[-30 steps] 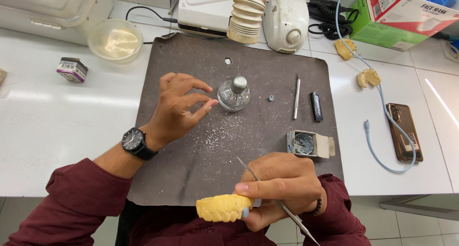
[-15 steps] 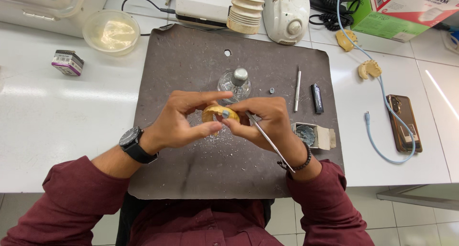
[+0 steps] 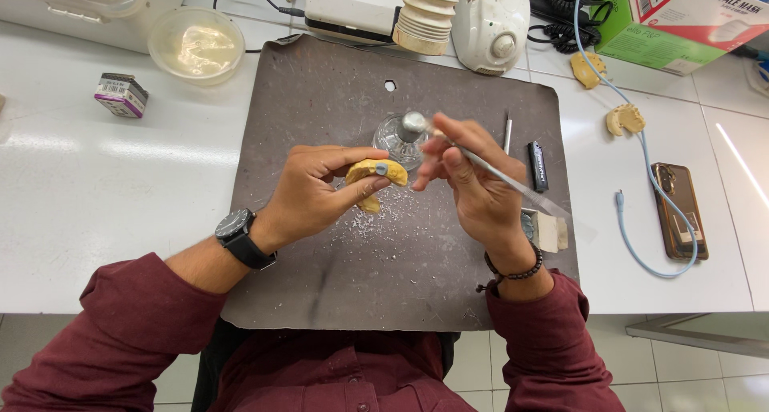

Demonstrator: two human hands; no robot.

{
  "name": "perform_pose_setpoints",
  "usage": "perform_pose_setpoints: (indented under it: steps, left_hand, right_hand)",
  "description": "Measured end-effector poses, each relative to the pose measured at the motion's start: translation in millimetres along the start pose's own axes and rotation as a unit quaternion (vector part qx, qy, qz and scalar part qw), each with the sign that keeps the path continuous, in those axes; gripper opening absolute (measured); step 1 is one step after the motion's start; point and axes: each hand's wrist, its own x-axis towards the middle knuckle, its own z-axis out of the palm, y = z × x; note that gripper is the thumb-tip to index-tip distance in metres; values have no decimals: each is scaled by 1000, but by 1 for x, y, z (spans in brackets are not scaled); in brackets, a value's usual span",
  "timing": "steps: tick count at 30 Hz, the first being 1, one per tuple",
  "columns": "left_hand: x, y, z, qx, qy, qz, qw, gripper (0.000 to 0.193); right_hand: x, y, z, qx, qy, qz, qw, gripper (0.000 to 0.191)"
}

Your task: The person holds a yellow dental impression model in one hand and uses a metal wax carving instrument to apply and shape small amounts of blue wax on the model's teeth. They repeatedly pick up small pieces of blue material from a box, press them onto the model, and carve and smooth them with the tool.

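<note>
Yellow dental cast: arch-shaped plaster model, pinched in the left hand between thumb and fingertips, raised above the middle of the dark work mat. A small grey patch sits on its upper face, turned upward toward the camera, seemingly so the working surface stays in view.

Left hand: grip closed on the cast; black wristwatch at the wrist, maroon sleeve behind.

Right hand: grip narrow, closed pen-fashion on a slim metal hand instrument. The handle trails back over the wrist toward the right; the working end is hidden behind the fingers, just beside the cast. A beaded bracelet shows at the wrist.

Small glass burner: metal cap, stands on the mat directly behind both hands, near enough to serve the tool tip, by the look of it.

White crumbs and shavings: scattered on the mat under the cast.

Mat, right side: a second thin tool, a small dark oblong object, a small open tin partly behind the right wrist.

White counter: clear bowl, small purple-and-white box, two further yellow casts, phone on a light blue cable, green carton, white machines at the far edge.
</note>
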Motion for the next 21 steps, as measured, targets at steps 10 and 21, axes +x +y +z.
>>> perform_pose_setpoints:
  steps: [10, 21]
  left_hand:
    - [0, -1, 0, 37, 10, 7, 999, 34]
    - [6, 6, 0, -78, 28, -168, 982, 30]
  right_hand:
    - [-3, 1, 5, -226, 4, -52, 973, 14]
    - [-1, 7, 16, -272, 25, -47, 961, 15]
